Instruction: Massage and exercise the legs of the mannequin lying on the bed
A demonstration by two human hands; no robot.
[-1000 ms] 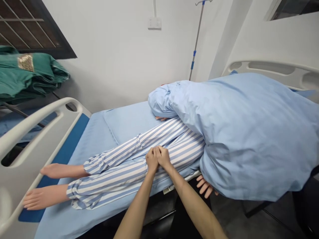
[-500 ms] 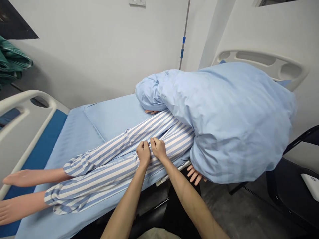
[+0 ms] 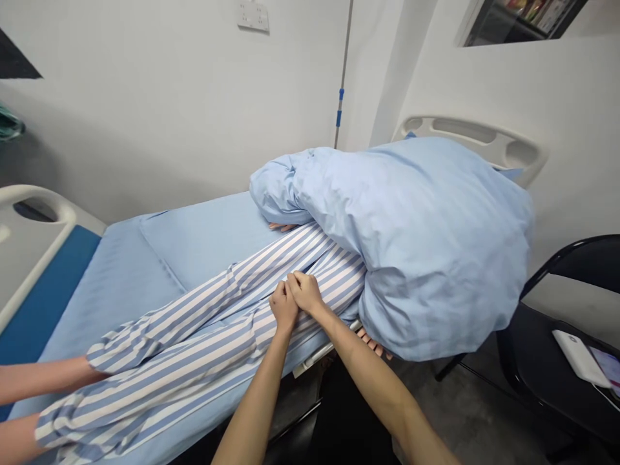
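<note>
Left hand: the left hand (image 3: 284,307) rests on the striped trousers (image 3: 159,381), at thigh height on the mannequin (image 3: 29,381).
Right hand: the right hand (image 3: 305,292) sits just beside it on the same cloth, the two touching.
Fingers: the fingers (image 3: 296,282) are curled narrow and pressed down on the stripes; I cannot tell whether they pinch the cloth.
Trousers: they cover both legs, which lie side by side across the sheet (image 3: 111,290), with creases near the hands.
Mannequin: its upper body lies under a blue duvet (image 3: 436,245); one hand (image 3: 281,227) shows at the duvet's far edge and another (image 3: 372,345) at the near edge.
Bed: a curved white end panel (image 3: 465,132) stands behind the duvet, and a white rail (image 3: 29,219) stands at the foot.
Rest: a black chair (image 3: 566,255) stands right of the bed, with a white power bank (image 3: 576,357) and a phone (image 3: 605,365) on its seat; an IV pole (image 3: 343,64) and a wall socket (image 3: 253,16) are behind.
</note>
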